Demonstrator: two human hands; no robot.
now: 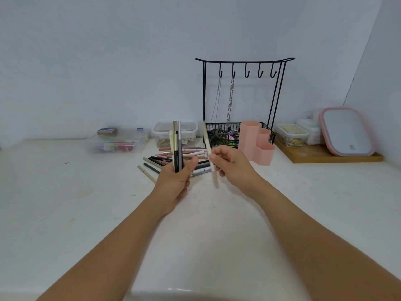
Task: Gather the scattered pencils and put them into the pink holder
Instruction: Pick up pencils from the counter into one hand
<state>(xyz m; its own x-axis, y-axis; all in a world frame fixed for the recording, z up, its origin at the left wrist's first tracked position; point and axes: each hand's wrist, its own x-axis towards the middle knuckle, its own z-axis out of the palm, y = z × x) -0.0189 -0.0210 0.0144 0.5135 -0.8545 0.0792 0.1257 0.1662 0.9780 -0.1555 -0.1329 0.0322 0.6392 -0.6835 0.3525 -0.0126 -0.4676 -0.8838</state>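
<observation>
The left hand (176, 183) grips a bundle of pencils (176, 146) upright above the white worktop (65, 203), fingers curled round their lower ends. The right hand (230, 165) pinches a single beige pencil (208, 148), tilted and blurred, just beside the bundle. More pencils lie in a loose heap (173, 158) on the worktop behind the hands. The pink holder (256, 141) stands just right of the heap, its stepped hexagonal compartments showing nothing inside from here. Behind it a black wire rack (243, 61) has chains hanging from its hooks and a basket of small items. A clear tray (115, 141) holds assorted bits; lidded boxes (174, 128) sit nearby.
</observation>
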